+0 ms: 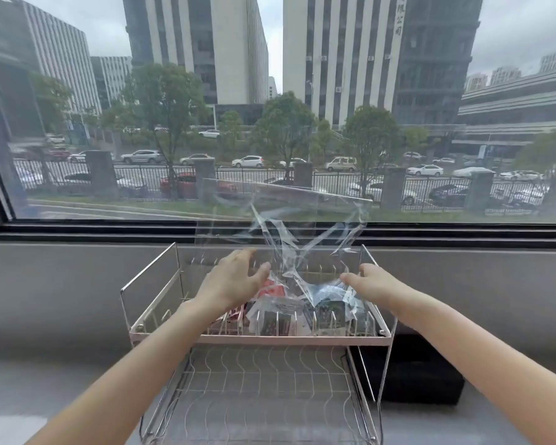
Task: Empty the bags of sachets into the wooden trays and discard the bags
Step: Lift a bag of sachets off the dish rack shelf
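A large clear plastic bag [283,216] stands upright over the upper tray [289,340], a pale-framed tray on top of a wire rack. The bag's creased lower part sags into the tray with several sachets [328,305] inside, red ones on the left [272,289] and dark and blue ones on the right. My left hand [235,279] grips the bag's lower left side with curled fingers. My right hand [371,282] pinches its lower right side. The bag's top edge rises in front of the window.
Below the tray, the rack's lower wire shelf [264,383] holds nothing. A black box [427,374] sits right of the rack on the grey ledge [61,380]. The window frame [109,231] and grey wall run close behind the rack.
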{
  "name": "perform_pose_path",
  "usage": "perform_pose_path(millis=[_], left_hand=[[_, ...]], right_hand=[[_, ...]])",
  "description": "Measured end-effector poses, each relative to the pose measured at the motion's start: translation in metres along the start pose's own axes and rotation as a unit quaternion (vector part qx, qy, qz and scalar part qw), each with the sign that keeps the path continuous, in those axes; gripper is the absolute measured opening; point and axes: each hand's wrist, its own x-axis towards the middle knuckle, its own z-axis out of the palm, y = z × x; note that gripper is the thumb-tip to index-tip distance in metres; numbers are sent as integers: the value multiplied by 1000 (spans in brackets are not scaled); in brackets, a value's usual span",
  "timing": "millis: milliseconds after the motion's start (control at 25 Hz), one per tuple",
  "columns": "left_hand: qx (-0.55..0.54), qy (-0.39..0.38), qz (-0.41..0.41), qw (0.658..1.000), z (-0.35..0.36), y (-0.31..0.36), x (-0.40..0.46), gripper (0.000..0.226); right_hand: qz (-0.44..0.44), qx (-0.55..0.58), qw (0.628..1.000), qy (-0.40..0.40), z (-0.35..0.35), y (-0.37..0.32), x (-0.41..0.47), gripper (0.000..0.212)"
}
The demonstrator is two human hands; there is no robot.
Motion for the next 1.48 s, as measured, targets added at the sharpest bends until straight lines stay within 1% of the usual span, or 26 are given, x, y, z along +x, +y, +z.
perform_pose_path(millis=[80,120,160,200,240,280,320,360,400,520,600,720,800,1080,1200,1400,1480], left_hand=[[2,-27,-21,999,12,-3,9,60],[3,-41,-30,999,19,-6,12,61],[4,-58,-39,998,24,-8,13,62],[7,-64,-43,997,31,-9,15,63],[17,-68,-45,997,36,-11,15,63],[32,-66,-43,996,41,-12,16,63],[44,-58,-39,997,43,-11,17,64],[45,-49,-35,997,45,-12,17,64],[37,-40,-33,998,47,-13,19,63],[-24,-28,-45,998,50,-14,21,54],[-65,-6,-58,996,51,-15,22,41],[-108,37,-59,992,51,-14,21,18],[-139,59,-61,987,49,-11,22,10],[-217,137,-16,966,14,14,16,1],[-273,146,-4,951,-9,22,11,1],[-336,154,6,929,-27,27,-20,3],[-367,158,8,916,-26,27,-40,12]], right_hand=[[-7,1,1000,-18,8,10,14,22],[-14,10,1000,-22,12,14,20,20],[2,18,1000,-24,16,16,23,23],[6,25,999,-27,21,19,28,19],[6,25,999,-20,25,20,29,25],[5,21,1000,-12,29,25,34,40],[2,14,1000,3,32,25,35,50],[-11,5,1000,16,36,29,40,52],[-21,0,999,33,38,31,41,50],[-29,-6,997,75,42,37,49,42],[-39,1,995,92,42,39,53,39],[-64,3,990,125,43,40,56,24],[-78,3,986,150,43,40,56,19],[-159,51,960,227,29,18,38,17],[-200,74,944,251,13,1,20,16],[-252,62,927,271,-2,-11,-26,19],[-259,64,925,271,3,-5,-48,16]])
